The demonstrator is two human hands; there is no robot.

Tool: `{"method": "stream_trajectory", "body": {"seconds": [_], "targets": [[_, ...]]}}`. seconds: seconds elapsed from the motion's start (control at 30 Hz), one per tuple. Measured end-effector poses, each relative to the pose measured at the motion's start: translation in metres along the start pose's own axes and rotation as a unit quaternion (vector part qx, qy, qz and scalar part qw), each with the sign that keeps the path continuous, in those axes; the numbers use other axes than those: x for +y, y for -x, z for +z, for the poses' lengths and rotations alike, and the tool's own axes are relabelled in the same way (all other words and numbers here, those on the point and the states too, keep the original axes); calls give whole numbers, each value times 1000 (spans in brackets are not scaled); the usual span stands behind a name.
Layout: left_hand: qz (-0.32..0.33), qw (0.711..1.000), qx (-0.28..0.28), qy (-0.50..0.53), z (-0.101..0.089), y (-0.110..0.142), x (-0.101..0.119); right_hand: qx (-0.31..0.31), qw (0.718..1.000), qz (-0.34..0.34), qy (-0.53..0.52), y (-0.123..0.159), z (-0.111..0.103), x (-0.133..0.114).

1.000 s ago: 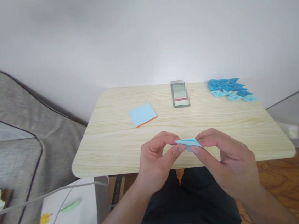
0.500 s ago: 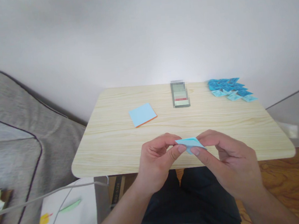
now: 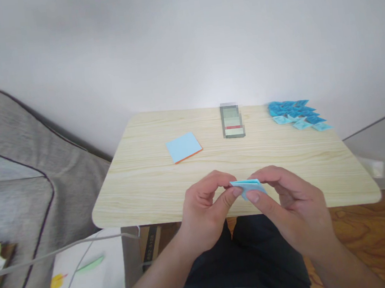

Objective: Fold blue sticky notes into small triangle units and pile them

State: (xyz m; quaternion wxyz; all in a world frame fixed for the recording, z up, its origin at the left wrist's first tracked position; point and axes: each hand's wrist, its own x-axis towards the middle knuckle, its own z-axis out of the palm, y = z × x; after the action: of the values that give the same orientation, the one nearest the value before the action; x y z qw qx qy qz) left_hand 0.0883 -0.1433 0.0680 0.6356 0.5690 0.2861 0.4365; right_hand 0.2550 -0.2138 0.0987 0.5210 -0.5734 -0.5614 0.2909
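Above the table's front edge, a small piece of folded light-blue paper (image 3: 249,185) is held between both hands. My left hand (image 3: 204,204) pinches its left end between thumb and fingers. My right hand (image 3: 293,204) grips the right side, its thumb lying on the near face and its index finger behind. Two layers show along the paper's top edge with a narrow gap. Parts of the paper are hidden behind the thumbs. Farther off on the table lies a stack of square paper (image 3: 183,147), light blue on top with an orange edge below.
On the pale wooden table (image 3: 141,181), a blurred-out phone (image 3: 232,121) lies near the wall. Several folded blue paper pieces (image 3: 294,112) are grouped at the back right. A grey sofa (image 3: 69,184) stands left, and a cable (image 3: 69,247) crosses in front of it.
The folded paper has turned slightly and its upper flap now looks narrower, nearly edge-on. Both hands have shifted a little closer together. The things on the table have stayed put.
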Motion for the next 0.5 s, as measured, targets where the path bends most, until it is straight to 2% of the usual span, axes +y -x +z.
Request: {"method": "stream_trajectory", "body": {"seconds": [0.1,0.3,0.5], "targets": [[9,999,-14,-52,0,1,0,39,999,-24,-11,-1,2,1],[6,997,-13,-78,4,1,-2,105,991,-74,-36,-3,8,4],[9,997,-7,-81,7,1,0,132,988,-63,-59,-2,12,2]]}}
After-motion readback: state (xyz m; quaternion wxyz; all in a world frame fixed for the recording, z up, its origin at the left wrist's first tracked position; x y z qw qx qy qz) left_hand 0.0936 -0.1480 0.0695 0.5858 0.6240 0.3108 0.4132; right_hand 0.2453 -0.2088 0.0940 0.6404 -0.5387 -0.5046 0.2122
